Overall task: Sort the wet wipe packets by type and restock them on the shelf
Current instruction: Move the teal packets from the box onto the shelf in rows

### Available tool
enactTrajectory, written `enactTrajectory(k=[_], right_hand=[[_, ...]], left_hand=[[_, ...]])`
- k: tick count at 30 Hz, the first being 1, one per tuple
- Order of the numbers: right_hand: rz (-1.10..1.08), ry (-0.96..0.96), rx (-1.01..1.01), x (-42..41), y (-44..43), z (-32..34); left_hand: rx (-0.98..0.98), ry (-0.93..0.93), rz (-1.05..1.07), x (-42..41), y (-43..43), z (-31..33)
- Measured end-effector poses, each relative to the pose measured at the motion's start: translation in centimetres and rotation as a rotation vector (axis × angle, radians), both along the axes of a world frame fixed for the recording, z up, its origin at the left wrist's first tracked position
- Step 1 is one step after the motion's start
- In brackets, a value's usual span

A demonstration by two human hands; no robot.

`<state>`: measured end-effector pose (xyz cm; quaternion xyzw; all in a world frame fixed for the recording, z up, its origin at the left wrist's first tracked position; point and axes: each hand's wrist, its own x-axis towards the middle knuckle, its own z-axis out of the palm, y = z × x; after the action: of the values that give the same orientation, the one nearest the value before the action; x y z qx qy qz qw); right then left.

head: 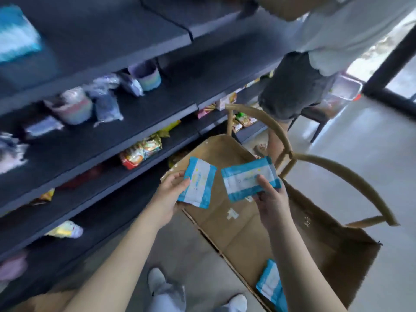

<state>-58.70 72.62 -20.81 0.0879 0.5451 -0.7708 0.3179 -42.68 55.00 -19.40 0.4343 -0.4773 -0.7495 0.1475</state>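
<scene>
Hands each held one blue-and-white wet wipe packet: the left hand [170, 195] pinched the left packet [199, 184] by its near edge, and the right hand [271, 200] gripped the right packet [248, 177] along its lower edge, a narrow gap between them. Under both lay an open cardboard box [236, 224], with spare packets [270, 287] beside the right forearm and the shelf [90, 143] edges left of the left hand. Packet print was too blurred to read.

Dark grey shelving [94, 41] fills the left side, its tiers stocked with blurred goods [141, 152]. A pale, glossy floor [364, 158] runs right to a window [403, 84] framed by a dark post [389, 59], with daylight coming through. A curved wooden chair [337, 171] stands nearby, and a dark stool [315, 113] stands beyond it
</scene>
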Motion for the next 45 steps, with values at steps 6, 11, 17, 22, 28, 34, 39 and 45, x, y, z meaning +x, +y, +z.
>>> enactTrajectory(k=[6,11,17,22,28,34,39,45], right_hand=[[0.185,0.072,-0.072,5.8,-15.5,6.9],[0.296,0.107,-0.198,11.9,-26.5,10.2],[0.4,0.219,-0.265,15.3,-35.6,14.2],[0.454,0.277,-0.261,15.8,-43.3,16.1],[0.479,0.266,-0.272,13.9,-52.9,17.4],[0.687,0.431,-0.201,10.9,-62.9,17.0],[0.858,0.62,-0.151,9.1,-68.2,15.9],[0.912,0.725,-0.116,9.1,-69.6,15.0]], left_hand=[[-0.105,0.133,0.111,10.1,-12.8,7.4],[-0.239,0.206,0.186,17.6,-21.8,12.2],[-0.266,0.24,0.34,23.3,-29.9,14.9],[-0.309,0.225,0.468,24.2,-35.2,15.7],[-0.401,0.062,0.576,21.9,-41.4,15.6],[-0.511,0.004,0.58,18.0,-46.8,15.1],[-0.581,0.005,0.638,14.5,-50.3,14.8],[-0.765,-0.12,0.779,12.1,-52.8,13.9]])
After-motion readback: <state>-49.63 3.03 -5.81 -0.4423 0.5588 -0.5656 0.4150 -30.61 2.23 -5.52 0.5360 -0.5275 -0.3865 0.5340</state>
